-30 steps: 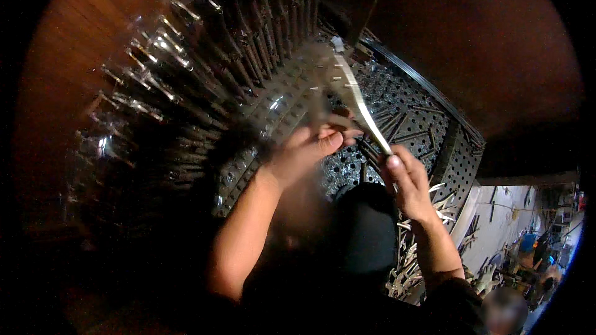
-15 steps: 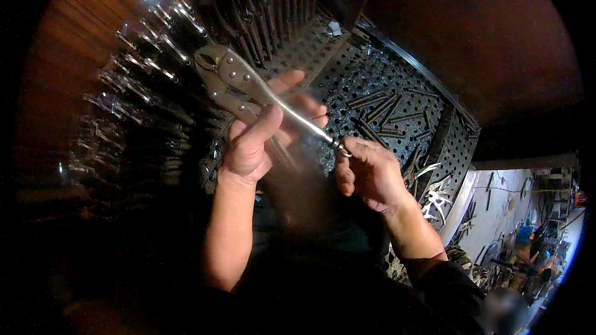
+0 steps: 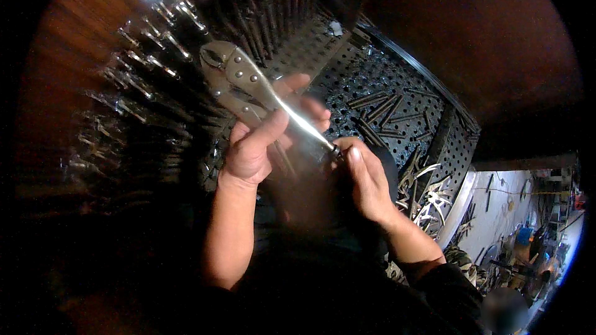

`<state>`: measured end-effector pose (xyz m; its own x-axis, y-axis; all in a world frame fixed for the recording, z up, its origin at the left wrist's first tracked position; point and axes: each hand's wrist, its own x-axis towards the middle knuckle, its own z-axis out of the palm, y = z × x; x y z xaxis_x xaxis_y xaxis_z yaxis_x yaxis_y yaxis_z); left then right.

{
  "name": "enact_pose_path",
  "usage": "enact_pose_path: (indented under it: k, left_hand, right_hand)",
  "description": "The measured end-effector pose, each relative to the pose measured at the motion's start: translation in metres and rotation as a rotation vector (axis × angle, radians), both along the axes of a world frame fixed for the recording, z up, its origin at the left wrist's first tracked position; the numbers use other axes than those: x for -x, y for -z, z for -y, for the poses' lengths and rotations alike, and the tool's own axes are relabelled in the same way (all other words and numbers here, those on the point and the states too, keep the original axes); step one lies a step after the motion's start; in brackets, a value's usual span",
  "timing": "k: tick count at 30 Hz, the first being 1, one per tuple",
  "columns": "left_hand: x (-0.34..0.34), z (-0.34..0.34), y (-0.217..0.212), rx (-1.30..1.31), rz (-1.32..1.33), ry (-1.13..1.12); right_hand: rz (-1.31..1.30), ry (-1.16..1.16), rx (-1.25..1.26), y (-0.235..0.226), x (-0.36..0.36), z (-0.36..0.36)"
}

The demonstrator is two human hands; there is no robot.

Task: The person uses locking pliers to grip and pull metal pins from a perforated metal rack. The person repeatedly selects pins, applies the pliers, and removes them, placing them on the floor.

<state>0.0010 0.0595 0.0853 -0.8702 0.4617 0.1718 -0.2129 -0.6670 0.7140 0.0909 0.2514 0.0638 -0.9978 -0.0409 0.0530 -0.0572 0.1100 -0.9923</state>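
Note:
A pair of metal locking pliers (image 3: 266,94) lies slantwise across my hands, jaws at the upper left. My left hand (image 3: 251,152) holds it around the handles, thumb across the near side and fingers behind. At the lower right end of the bright handle, my right hand (image 3: 369,180) pinches the small adjusting screw (image 3: 337,151) between thumb and fingers. The fingertips partly cover the screw. The lower handle runs down past my left palm and blurs into the dark.
Rows of shiny metal parts (image 3: 166,42) hang along the left. Beyond my hands is a perforated metal bench (image 3: 456,142) with short dark rods (image 3: 390,110) and small loose pieces. Pale plier-like parts (image 3: 434,197) are heaped right of my right hand. A light panel (image 3: 506,201) stands farther right.
My right hand has rolled around the screw end, its thumb now on top and the fingers tucked under. The pliers have shifted slightly right; my left hand keeps its hold.

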Motion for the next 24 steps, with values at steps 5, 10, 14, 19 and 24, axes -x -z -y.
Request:
enact_pose_path:
  k: [5, 10, 14, 19, 24]
  left_hand:
    - [-0.003, 0.002, 0.001, 0.064, 0.003, 0.003]
    - [-0.006, -0.001, 0.002, 0.086, 0.038, -0.008]
    - [-0.004, 0.0, 0.003, 0.075, 0.061, 0.001]
    - [-0.007, 0.004, 0.01, 0.032, 0.117, 0.045]
    - [-0.011, 0.006, 0.019, 0.09, 0.106, 0.027]
  right_hand:
    - [-0.073, -0.016, -0.312, -0.015, 0.001, 0.01]
    - [0.076, 0.013, 0.01, -0.001, 0.002, 0.016]
    - [0.375, -0.134, 0.381, 0.004, 0.008, 0.009]
    - [0.212, -0.119, 0.262, 0.017, 0.006, 0.016]
    - [0.154, -0.025, -0.135, -0.008, 0.002, 0.029]
